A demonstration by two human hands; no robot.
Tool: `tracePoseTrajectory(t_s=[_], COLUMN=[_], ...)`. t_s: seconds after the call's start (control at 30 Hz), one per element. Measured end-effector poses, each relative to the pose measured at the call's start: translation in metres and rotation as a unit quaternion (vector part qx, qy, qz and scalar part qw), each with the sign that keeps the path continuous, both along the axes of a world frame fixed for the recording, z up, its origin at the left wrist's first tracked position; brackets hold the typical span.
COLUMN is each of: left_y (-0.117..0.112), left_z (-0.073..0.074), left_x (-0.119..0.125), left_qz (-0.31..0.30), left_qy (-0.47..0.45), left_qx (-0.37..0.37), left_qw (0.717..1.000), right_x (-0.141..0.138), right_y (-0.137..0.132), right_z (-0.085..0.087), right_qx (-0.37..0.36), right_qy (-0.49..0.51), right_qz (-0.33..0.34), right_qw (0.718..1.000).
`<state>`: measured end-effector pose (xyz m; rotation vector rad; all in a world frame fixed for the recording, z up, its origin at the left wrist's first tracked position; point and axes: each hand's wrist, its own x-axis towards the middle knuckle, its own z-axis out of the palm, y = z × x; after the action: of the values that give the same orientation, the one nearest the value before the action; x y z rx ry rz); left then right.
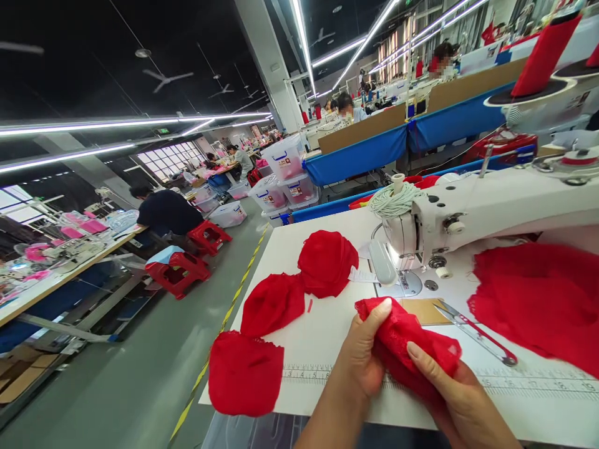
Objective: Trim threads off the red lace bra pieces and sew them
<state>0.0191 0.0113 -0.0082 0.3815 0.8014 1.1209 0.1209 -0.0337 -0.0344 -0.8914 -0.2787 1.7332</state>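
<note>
Both my hands hold one piece of red lace fabric [407, 343] just above the near edge of the white sewing table [327, 337]. My left hand [362, 355] grips its left end, thumb raised against the cloth. My right hand [456, 396] pinches its right side from below, thumb lying on top. Three red lace cups [274, 302] lie in a row to the left on the table. The white sewing machine [468, 215] stands just behind my hands. A larger pile of red lace [538, 296] lies at the right.
Thread snips [477, 330] lie on a brown card [421, 308] beside the machine's needle plate. A printed ruler [515, 380] runs along the table front. Left is a grey aisle with yellow floor tape [219, 330], red stools [180, 271], seated workers and stacked clear bins [285, 178].
</note>
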Motion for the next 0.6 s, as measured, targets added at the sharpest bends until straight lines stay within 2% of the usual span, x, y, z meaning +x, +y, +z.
tracePoseTrajectory(t_s=[0.2, 0.3, 0.4, 0.6], left_y=[0.002, 0.001, 0.000, -0.001], left_z=[-0.002, 0.000, 0.002, 0.003], left_x=[0.004, 0.006, 0.007, 0.003], left_qz=[0.031, 0.047, 0.051, 0.029], left_qy=[0.011, 0.023, 0.020, 0.026], left_qx=[0.013, 0.023, 0.020, 0.035], left_qw=[0.999, 0.998, 0.998, 0.999], right_x=[-0.008, -0.006, -0.004, -0.003], right_y=[-0.003, -0.001, 0.002, 0.004], right_z=[0.007, 0.007, 0.003, -0.004], right_qx=[-0.019, -0.023, 0.002, 0.037], right_qy=[-0.010, -0.003, -0.006, -0.028], right_qz=[-0.063, -0.067, -0.054, -0.059], right_qw=[0.998, 0.997, 0.999, 0.997])
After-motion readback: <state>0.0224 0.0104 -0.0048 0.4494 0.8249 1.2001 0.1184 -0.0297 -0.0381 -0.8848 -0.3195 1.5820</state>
